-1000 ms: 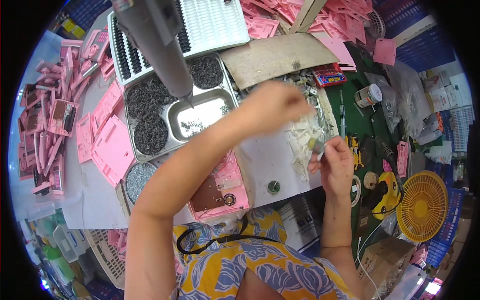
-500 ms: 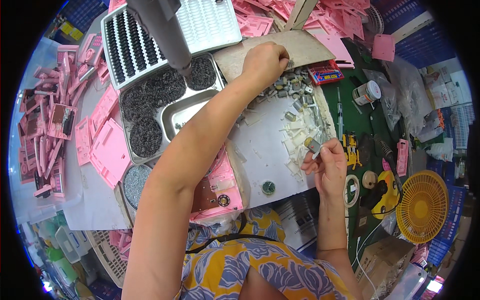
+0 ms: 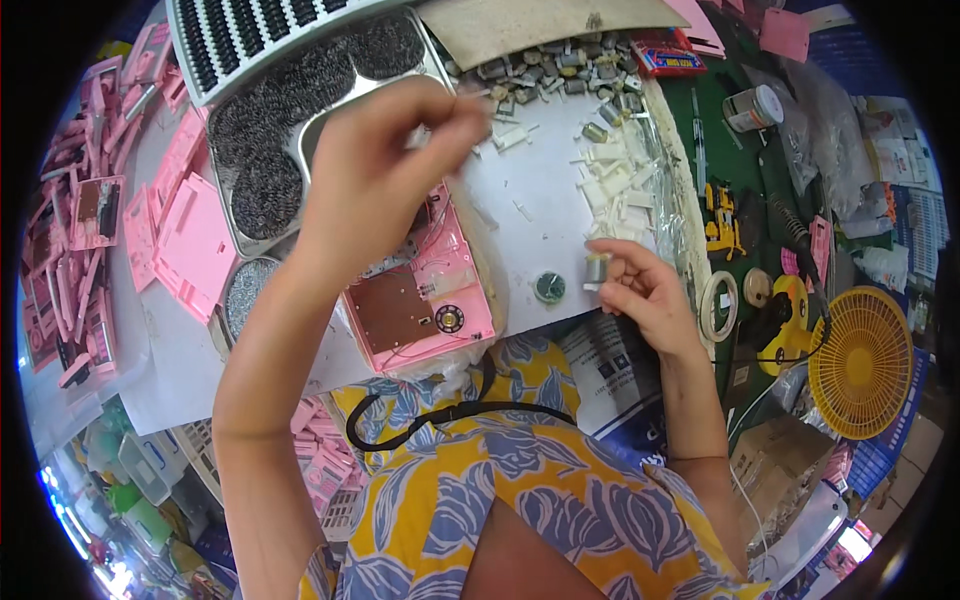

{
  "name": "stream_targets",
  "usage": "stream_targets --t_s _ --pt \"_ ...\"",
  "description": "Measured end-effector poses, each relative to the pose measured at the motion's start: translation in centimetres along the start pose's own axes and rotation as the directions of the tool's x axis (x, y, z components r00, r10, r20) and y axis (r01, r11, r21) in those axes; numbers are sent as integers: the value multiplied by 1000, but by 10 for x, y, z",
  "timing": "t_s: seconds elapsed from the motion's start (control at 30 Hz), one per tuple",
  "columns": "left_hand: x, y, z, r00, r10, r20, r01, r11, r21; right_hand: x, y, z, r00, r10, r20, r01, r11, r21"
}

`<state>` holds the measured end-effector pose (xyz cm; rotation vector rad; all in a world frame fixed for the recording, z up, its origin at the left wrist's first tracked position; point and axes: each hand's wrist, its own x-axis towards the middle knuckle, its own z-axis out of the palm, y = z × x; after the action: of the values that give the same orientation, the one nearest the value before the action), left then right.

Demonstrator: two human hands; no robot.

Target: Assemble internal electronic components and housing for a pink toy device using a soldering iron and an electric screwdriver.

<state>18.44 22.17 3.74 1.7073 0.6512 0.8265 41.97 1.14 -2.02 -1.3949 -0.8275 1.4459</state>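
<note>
My right hand (image 3: pixel 645 300), over the near right part of the white table sheet, pinches a small motor (image 3: pixel 596 269) with a silver body and a white piece at its lower end. A little to its left sits a small round pot (image 3: pixel 549 287) of green stuff. My left hand (image 3: pixel 385 165) hovers above the metal tray's right side, its fingertips smeared by motion; whether they hold anything is unclear. Below it lies an open pink plastic case (image 3: pixel 470 330) with a brown board and wires. Loose motors (image 3: pixel 560 70) are heaped at the far side, beside white plastic parts (image 3: pixel 615 185).
The metal tray (image 3: pixel 433 62) holds dark coiled springs. Behind it stands a white rack (image 3: pixel 250 35) with black pieces. Pink panels (image 3: pixel 195 235) lie leftward. At right are a tape roll (image 3: pixel 718 305), a white jar (image 3: pixel 752 108) and a yellow fan (image 3: pixel 860 362).
My left hand has come back from the flat board at the far side toward me, over the tray. My right hand has lowered slightly with the motor. The whole view has shifted.
</note>
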Motion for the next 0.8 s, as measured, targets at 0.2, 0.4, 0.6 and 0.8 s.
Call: stream_targets --t_s 0.2,0.4,0.6,0.8 --pt "-122 -15 -20 998 -61 31 58 994 93 7 2 22 998 -65 6 60 880 -472" --pt "-160 -11 -7 987 -153 -49 157 981 109 11 -7 37 997 -52 55 76 668 -741" --pt "-161 -10 10 993 -117 -4 117 988 99 15 4 59 965 -237 112 196 371 -908" --pt "-164 -15 23 985 -174 -17 173 984 -37 7 -10 62 995 -94 23 96 946 -310"
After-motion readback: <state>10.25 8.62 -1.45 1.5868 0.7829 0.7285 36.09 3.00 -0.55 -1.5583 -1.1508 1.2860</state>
